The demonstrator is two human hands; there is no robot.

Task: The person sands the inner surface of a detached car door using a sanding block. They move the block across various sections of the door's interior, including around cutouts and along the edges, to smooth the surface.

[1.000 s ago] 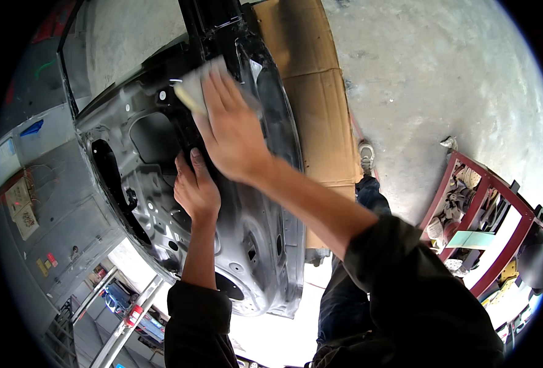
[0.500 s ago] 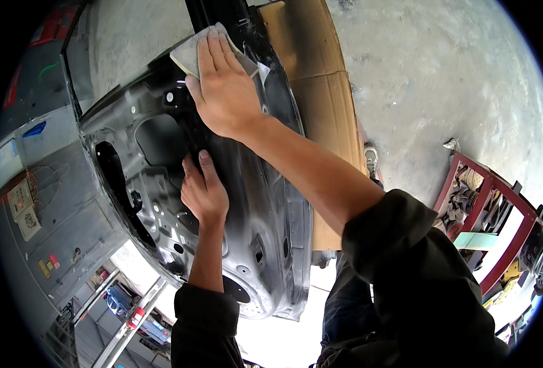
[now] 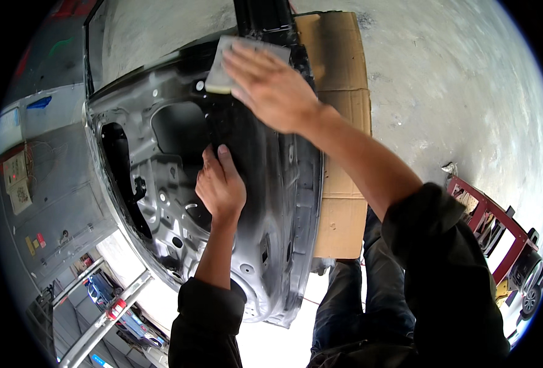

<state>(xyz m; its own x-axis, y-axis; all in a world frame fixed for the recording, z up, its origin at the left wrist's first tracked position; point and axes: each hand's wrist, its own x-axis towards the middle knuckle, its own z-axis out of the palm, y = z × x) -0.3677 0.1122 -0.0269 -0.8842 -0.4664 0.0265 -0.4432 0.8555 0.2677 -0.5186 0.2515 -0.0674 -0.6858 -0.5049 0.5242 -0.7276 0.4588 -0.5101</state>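
I see my right hand (image 3: 271, 86) laid flat on a grey sanding pad (image 3: 225, 67), fingers stretched out and pressing it against the upper part of a bare car door (image 3: 271, 202), just below the window opening. My left hand (image 3: 221, 187) rests lower on the door's inner panel, fingers loosely curled against the metal beside a large dark cut-out, holding nothing. The door stands on edge over a sheet of cardboard (image 3: 342, 92) spread on the concrete floor (image 3: 455, 92). A red metal rack (image 3: 498, 227) stands well apart to my right.
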